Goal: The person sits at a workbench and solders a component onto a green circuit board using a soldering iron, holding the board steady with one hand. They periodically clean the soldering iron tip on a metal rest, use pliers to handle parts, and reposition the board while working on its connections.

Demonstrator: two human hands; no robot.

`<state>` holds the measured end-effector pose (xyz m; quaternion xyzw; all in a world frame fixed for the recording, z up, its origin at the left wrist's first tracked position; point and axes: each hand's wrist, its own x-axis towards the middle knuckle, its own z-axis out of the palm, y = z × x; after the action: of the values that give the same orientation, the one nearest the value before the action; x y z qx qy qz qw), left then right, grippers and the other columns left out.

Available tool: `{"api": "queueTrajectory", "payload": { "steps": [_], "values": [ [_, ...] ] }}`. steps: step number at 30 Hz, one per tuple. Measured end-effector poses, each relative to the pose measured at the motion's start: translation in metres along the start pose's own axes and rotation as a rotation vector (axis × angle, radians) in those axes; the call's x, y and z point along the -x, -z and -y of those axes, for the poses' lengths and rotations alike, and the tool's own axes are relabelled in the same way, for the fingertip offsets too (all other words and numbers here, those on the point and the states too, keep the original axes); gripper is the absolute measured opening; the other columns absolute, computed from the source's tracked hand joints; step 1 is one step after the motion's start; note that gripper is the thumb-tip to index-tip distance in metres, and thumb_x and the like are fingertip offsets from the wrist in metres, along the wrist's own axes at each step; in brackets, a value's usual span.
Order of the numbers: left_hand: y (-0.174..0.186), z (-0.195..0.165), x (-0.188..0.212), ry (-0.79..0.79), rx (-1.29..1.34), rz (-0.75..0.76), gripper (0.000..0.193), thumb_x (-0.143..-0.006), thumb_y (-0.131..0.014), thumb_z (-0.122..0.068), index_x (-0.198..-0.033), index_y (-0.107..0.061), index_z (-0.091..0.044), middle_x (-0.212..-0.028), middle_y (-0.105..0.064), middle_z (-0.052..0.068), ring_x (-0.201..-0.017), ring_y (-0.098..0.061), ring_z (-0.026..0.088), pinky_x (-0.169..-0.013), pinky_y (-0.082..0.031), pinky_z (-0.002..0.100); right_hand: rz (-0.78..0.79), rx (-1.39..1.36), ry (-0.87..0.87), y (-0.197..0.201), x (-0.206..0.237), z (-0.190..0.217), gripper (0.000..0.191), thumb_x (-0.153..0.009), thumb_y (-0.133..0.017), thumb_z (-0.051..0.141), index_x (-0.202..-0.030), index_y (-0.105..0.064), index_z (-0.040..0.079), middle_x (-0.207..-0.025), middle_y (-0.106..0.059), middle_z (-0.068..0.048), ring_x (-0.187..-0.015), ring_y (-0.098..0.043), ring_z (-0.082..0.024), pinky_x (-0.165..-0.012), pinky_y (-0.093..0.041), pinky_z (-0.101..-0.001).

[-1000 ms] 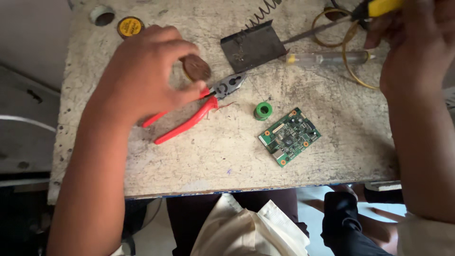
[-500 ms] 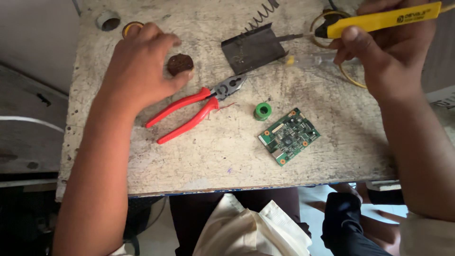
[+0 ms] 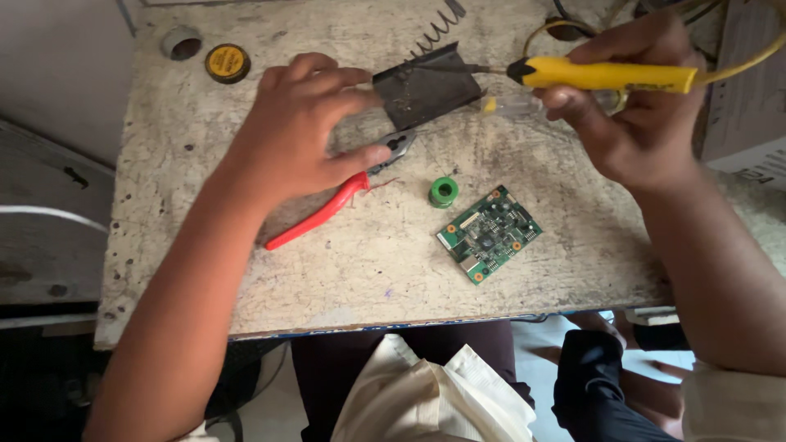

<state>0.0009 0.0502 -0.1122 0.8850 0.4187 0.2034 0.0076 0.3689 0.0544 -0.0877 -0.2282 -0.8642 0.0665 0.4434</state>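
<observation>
My left hand lies palm down over the head of red-handled pliers, thumb on a handle and fingertips touching the dark metal stand. I cannot tell whether anything is under its palm. My right hand grips a yellow soldering iron held level, its tip pointing left at the stand. A small green solder spool and a green circuit board lie on the worn table between my hands.
A round yellow tin and a grey ring sit at the far left corner. A coiled spring rises behind the stand. A cardboard box stands at the right edge, with yellow cable near it.
My left hand moved right, from holding up a brown disc to covering the pliers and touching the stand; the disc is out of sight. My right hand lowered the iron toward the stand.
</observation>
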Motion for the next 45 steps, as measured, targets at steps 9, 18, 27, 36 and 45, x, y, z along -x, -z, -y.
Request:
{"api": "queueTrajectory", "payload": {
  "steps": [9, 18, 27, 36, 45],
  "values": [
    [0.001, -0.008, 0.003, -0.029, 0.071, 0.117, 0.065, -0.08, -0.076, -0.065, -0.132, -0.072, -0.026, -0.15, -0.057, 0.008, -0.143, -0.035, 0.041, -0.115, -0.024, 0.063, 0.028, 0.0, 0.041, -0.006, 0.0, 0.007, 0.033, -0.11, -0.078, 0.008, -0.121, -0.049, -0.004, -0.105, -0.071, -0.015, -0.096, -0.076, -0.018, -0.08, -0.06, -0.0247],
    [-0.002, -0.007, 0.004, 0.017, 0.067, 0.164, 0.064, -0.081, -0.073, -0.066, -0.131, -0.073, -0.026, -0.15, -0.056, 0.006, -0.143, -0.034, 0.042, -0.114, -0.023, 0.063, -0.004, -0.046, -0.072, -0.008, 0.003, 0.007, 0.035, -0.107, -0.083, 0.006, -0.122, -0.052, -0.004, -0.105, -0.069, -0.013, -0.09, -0.075, -0.018, -0.076, -0.059, -0.0231],
    [-0.002, -0.006, 0.006, -0.006, 0.081, 0.125, 0.063, -0.079, -0.077, -0.063, -0.129, -0.074, -0.025, -0.151, -0.055, 0.005, -0.14, -0.037, 0.039, -0.113, -0.024, 0.061, -0.061, -0.15, -0.053, 0.013, -0.005, 0.006, 0.031, -0.107, -0.075, 0.008, -0.122, -0.049, -0.001, -0.108, -0.063, -0.011, -0.088, -0.073, -0.014, -0.07, -0.058, -0.0203],
    [-0.001, -0.007, 0.006, 0.0, 0.079, 0.125, 0.064, -0.078, -0.077, -0.066, -0.128, -0.074, -0.025, -0.15, -0.056, 0.005, -0.137, -0.041, 0.036, -0.112, -0.029, 0.058, 0.046, 0.04, 0.019, 0.004, 0.008, -0.008, 0.036, -0.106, -0.08, 0.015, -0.119, -0.053, -0.004, -0.1, -0.069, -0.016, -0.084, -0.072, -0.016, -0.068, -0.054, -0.0215],
    [0.003, -0.01, 0.007, -0.017, 0.095, 0.101, 0.071, -0.075, -0.079, -0.065, -0.131, -0.072, -0.022, -0.149, -0.056, 0.007, -0.137, -0.041, 0.035, -0.114, -0.029, 0.055, 0.034, 0.095, -0.005, 0.012, 0.02, -0.01, 0.044, -0.109, -0.086, 0.017, -0.123, -0.051, -0.005, -0.106, -0.07, -0.015, -0.093, -0.07, -0.017, -0.076, -0.053, -0.0229]
  ]
}}
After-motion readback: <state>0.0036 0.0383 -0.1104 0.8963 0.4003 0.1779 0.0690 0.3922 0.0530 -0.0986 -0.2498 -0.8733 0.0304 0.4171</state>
